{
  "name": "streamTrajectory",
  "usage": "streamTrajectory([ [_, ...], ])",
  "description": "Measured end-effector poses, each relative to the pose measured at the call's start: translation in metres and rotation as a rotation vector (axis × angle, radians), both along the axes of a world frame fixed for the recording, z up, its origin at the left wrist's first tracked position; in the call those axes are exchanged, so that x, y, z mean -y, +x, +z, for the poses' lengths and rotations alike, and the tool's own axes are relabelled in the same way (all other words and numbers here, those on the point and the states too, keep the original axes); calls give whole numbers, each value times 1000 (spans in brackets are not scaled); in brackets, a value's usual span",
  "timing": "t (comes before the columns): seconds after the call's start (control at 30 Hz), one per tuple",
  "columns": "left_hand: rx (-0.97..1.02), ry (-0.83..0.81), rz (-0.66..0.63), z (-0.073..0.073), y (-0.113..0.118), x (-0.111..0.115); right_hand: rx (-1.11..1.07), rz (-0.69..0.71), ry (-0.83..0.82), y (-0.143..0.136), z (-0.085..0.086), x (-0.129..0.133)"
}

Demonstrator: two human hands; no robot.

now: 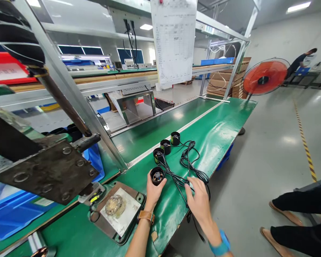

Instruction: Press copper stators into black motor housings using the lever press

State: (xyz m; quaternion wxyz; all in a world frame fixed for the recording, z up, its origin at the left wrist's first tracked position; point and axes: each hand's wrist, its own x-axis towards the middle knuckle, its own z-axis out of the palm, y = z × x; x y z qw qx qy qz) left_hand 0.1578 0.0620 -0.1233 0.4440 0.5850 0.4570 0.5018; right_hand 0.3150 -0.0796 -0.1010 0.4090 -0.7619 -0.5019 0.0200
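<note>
My left hand (153,191) is wrapped round a black cylindrical housing (157,175) whose open top shows a round board with small parts inside. To the right, my right hand (199,198) has its fingers curled over the black cables (180,178), with thumb and forefinger near one of them; the exact grip is partly hidden. Three more black housings stand in a row beyond the left hand: a near one (158,155), a middle one (165,146) and a far one (175,138). Their cables lie in loose coils (188,153) on the green bench.
Left of my hands stands a press with a bolted steel head (48,171) above a metal base plate (120,210). Blue bins (13,214) sit behind it. A paper sheet (173,43) hangs overhead. The green bench (216,121) ends at right; a person's legs (296,217) are beyond.
</note>
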Motion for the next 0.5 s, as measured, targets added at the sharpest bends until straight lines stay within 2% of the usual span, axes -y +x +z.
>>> streamTrajectory([
  [0.1,8,2,19,2,0,2,52,80,-59,0,9,-53],
  [0.17,20,7,29,1,-2,4,66,105,-81,0,16,-60],
  [0.27,43,-7,32,-3,-4,4,59,48,-60,4,35,-31],
  [0.37,37,-28,31,-7,-4,3,-131,-169,0,20,53,15],
  [0.43,39,-34,15,-6,2,-1,-329,-318,2,33,50,40],
  [0.5,70,-51,-11,-2,12,-7,-483,-427,-47,45,32,57],
])
